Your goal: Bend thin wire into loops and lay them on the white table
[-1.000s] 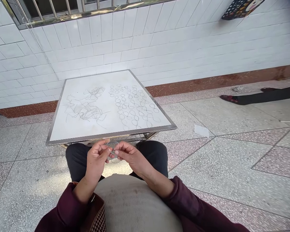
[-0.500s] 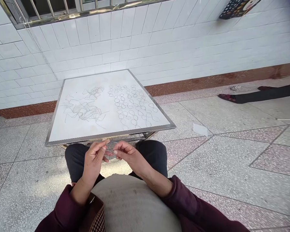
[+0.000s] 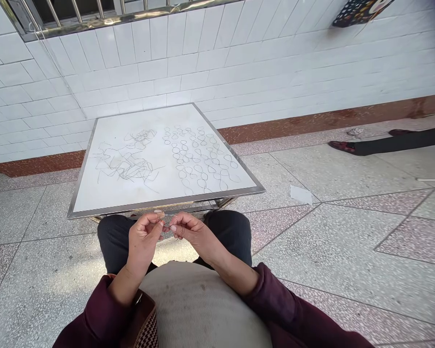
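Observation:
A thin wire (image 3: 171,215) is pinched between my two hands, just off the table's near edge and above my lap. My left hand (image 3: 145,237) grips it between thumb and fingers; a tan wrap or tape shows on one fingertip. My right hand (image 3: 192,232) pinches the wire close by, its fingertips almost meeting the left ones. Part of the wire is curved below the fingers, its full shape hidden by them. On the white table (image 3: 159,116), a loose heap of bent wires (image 3: 130,164) lies at left, and rows of wire loops shaped like figure eights (image 3: 197,157) lie at right.
The table has a grey metal rim (image 3: 166,200) close to my knees. Behind it stands a white tiled wall (image 3: 203,67) with a barred window (image 3: 79,12). To the right, a person's leg and shoe (image 3: 351,147) rest on the floor, near a white paper (image 3: 300,194).
My left hand has turned slightly and shifted a little right, toward the right hand. The wire loop between the fingers looks smaller now. My right hand is almost still.

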A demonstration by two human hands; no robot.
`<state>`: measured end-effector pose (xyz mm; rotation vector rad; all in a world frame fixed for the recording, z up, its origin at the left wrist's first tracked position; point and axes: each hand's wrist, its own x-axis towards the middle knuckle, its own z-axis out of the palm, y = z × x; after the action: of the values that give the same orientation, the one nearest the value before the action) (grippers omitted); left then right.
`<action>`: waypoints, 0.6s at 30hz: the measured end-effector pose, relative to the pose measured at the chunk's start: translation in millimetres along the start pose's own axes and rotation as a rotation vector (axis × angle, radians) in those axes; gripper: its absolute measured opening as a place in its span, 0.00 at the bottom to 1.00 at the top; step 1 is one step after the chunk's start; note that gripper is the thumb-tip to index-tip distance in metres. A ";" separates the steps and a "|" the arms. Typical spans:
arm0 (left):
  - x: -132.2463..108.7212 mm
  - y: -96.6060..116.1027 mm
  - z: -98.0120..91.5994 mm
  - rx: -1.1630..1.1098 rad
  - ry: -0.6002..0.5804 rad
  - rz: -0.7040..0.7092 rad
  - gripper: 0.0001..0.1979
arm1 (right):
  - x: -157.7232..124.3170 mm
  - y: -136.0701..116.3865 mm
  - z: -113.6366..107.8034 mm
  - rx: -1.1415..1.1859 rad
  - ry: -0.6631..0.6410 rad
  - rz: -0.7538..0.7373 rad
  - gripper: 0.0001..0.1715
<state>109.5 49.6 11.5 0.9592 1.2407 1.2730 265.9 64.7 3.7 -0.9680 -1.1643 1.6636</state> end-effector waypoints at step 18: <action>-1.7 5.9 0.3 -0.015 -0.086 0.021 0.20 | 2.4 3.1 -1.0 -0.014 -0.002 0.004 0.15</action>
<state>109.2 48.6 17.6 1.0084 1.1562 1.2423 265.4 66.6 0.2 -0.9782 -1.1776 1.6613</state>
